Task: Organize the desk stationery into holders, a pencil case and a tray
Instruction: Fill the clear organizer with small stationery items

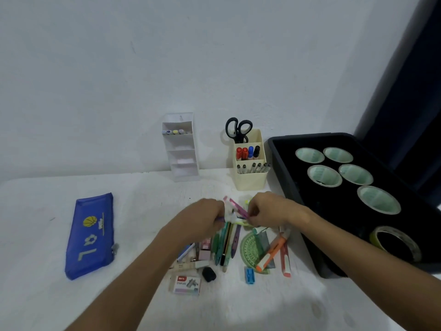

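Loose stationery lies in a pile [229,247] on the white desk: pens, an orange highlighter [270,253], a green protractor [250,249], a blue sharpener [250,275], a staples box [187,285] and a black eraser [209,274]. Over the pile's far end, my left hand [202,219] grips a small bunch of pens. My right hand [267,209] pinches a pink pen [235,206] beside it. A blue pencil case [89,235] lies at the left. A white tiered holder [181,146] and a cream holder [250,161] stand at the back. The black tray [286,177] sits at the right.
The cream holder carries black scissors [238,130], markers and pens. The white holder has highlighters in its top tier. Several tape rolls [324,175] lie in the tray, and a large clear roll [396,242] is at its near end. A wall stands behind the desk.
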Tool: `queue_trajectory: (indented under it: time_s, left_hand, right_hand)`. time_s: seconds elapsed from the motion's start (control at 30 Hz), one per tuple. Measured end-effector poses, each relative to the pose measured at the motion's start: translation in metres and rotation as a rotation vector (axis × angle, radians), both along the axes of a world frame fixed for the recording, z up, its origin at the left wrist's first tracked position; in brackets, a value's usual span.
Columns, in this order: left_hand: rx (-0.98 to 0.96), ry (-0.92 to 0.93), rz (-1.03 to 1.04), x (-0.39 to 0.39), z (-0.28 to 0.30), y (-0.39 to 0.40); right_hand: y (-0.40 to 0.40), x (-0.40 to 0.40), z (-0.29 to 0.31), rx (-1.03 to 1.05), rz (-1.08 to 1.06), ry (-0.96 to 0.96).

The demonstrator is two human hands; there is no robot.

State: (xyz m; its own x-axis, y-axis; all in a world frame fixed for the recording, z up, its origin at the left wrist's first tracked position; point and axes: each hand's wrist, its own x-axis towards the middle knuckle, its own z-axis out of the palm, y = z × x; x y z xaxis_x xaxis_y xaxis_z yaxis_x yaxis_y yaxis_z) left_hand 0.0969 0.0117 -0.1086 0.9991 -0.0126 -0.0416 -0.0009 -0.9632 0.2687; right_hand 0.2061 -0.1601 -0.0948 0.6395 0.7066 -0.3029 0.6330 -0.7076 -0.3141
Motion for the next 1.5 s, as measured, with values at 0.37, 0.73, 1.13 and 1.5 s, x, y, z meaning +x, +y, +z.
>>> queue_trajectory:
  time_s: [0.37,0.73,1.13,1.5]
  left_hand:
    - [-0.206,-0.541,0.376,0.011,0.089,0.083]
    - [-0.216,-0.791,0.583,0.029,0.08,0.117]
    - [-0.082,-0.676,0.562,0.058,0.039,0.135]
    - [-0.058,-0.593,0.536,0.066,0.03,0.141]
  right_hand:
    - [0.073,0.016,0.058,0.413,-0.054,0.02]
    - [0.167,0.044,0.049,0.547,-0.066,-0.322]
    - [0.207,0.046,0.022,0.644,-0.016,-0.346]
    - [0.225,0.045,0.017,0.661,-0.066,-0.213]
